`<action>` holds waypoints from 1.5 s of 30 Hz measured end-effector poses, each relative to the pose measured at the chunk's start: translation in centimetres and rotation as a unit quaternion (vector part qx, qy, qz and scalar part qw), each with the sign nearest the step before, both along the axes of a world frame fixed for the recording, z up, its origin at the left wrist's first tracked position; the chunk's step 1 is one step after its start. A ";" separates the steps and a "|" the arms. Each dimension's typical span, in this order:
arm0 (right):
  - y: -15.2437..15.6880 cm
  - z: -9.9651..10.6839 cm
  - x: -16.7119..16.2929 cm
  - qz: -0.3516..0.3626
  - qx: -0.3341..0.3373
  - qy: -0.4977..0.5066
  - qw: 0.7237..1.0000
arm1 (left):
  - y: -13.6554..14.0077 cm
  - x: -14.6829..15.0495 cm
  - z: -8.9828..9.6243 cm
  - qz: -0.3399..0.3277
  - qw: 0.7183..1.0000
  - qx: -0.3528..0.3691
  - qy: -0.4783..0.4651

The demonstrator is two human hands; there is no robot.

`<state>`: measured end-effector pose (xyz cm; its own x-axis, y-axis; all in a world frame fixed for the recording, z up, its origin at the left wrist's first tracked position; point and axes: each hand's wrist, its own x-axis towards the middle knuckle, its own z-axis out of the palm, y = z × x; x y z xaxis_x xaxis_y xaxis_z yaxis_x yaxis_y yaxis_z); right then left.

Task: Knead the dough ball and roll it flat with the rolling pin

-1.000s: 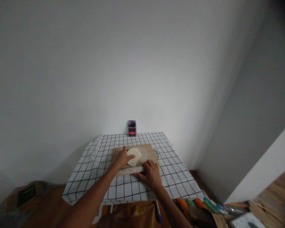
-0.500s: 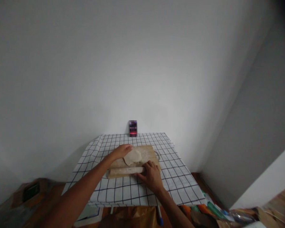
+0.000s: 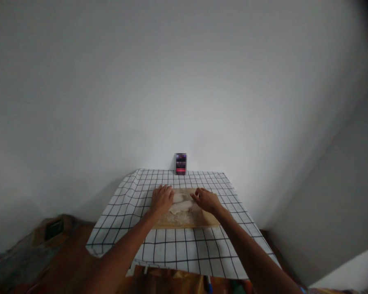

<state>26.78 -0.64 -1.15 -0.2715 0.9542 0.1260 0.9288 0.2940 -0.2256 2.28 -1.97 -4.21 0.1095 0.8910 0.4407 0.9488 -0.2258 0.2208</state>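
Observation:
A flattened piece of pale dough (image 3: 179,197) lies on a floured wooden board (image 3: 184,222). Across the dough runs a light rolling pin (image 3: 184,205), seen between my two hands. My left hand (image 3: 162,200) rests over its left end, fingers bent forward and down. Curled fingers of my right hand (image 3: 206,200) close around the right end. Both ends of the pin are hidden under the hands, and part of the dough is covered by the pin.
The board stands on a table with a white, black-checked cloth (image 3: 184,253). A blurred-out phone-like screen (image 3: 180,164) leans against the white wall (image 3: 184,102) at the back. A brown box-like object (image 3: 53,229) is on the floor at left.
My right hand has carried the rolling pin from the board's near edge forward onto the dough. My left hand has gone from the dough's edge to the pin's left end. The view has shifted slightly.

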 end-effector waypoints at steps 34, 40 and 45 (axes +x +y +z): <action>0.8 -0.3 -1.5 0.006 0.054 -0.006 0.999 | 1.3 1.2 2.0 -0.015 0.996 -0.083 0.016; -2.2 -2.6 -1.0 -0.001 0.085 0.018 0.996 | -0.3 1.3 0.5 -0.050 0.998 -0.043 0.002; -0.7 -0.9 -1.5 -0.014 0.035 -0.017 0.999 | 0.6 1.4 1.4 -0.051 0.996 -0.070 0.007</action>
